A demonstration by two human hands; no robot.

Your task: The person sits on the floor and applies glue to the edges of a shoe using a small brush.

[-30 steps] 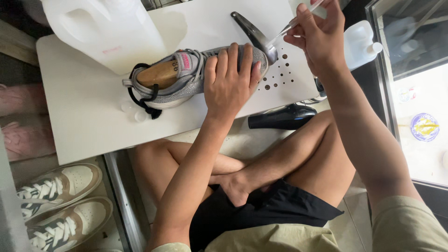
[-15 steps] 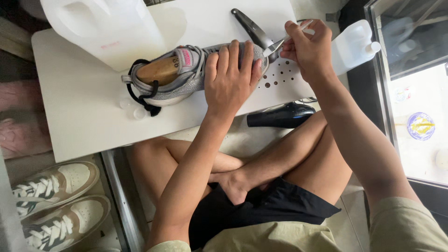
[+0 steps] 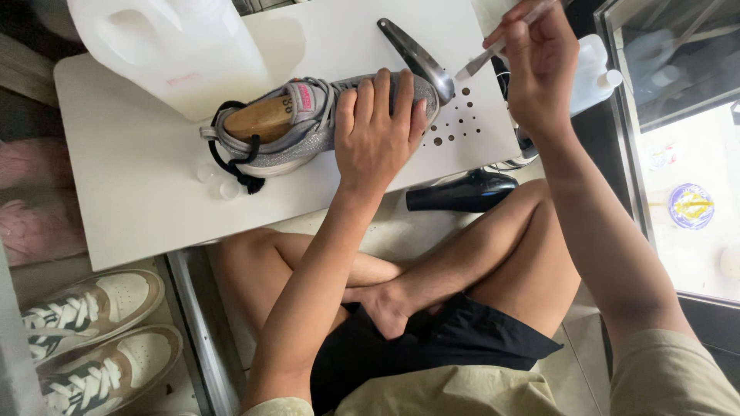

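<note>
The left hand [image 3: 378,135] is pressing flat on the grey sneaker [image 3: 308,123], steadying it on the counter [image 3: 139,208], while the right hand [image 3: 539,65] is pinching a thin brush [image 3: 493,50] above its toe.

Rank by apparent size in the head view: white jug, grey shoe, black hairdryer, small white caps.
1. white jug, partly cropped
2. grey shoe, under the left hand
3. black hairdryer, lower, so less sure
4. small white caps
</note>
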